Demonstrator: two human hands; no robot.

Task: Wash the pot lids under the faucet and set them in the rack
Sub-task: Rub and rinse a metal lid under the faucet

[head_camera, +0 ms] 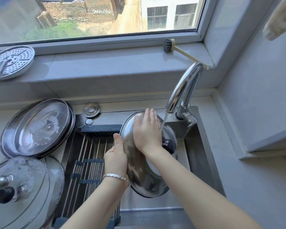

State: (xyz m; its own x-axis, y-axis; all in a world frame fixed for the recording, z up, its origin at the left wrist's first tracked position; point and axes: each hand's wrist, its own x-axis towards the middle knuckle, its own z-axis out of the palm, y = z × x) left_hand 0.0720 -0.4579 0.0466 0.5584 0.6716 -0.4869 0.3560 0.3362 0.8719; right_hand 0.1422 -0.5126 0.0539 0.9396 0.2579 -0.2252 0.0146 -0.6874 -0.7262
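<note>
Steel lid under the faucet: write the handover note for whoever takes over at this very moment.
Left hand: grips the left rim of the steel lid, holding it tilted over the sink.
Right hand: flat on the lid's face, fingers straight.
Faucet: running; the water lands by the lid's upper right edge.
Done: nothing racked yet; the roll-up rack holds no lid.
Left: finish rinsing this lid and rack it. Then do the wet steel-rimmed lid and the glass lid with a black knob, both waiting left of the rack.
</note>
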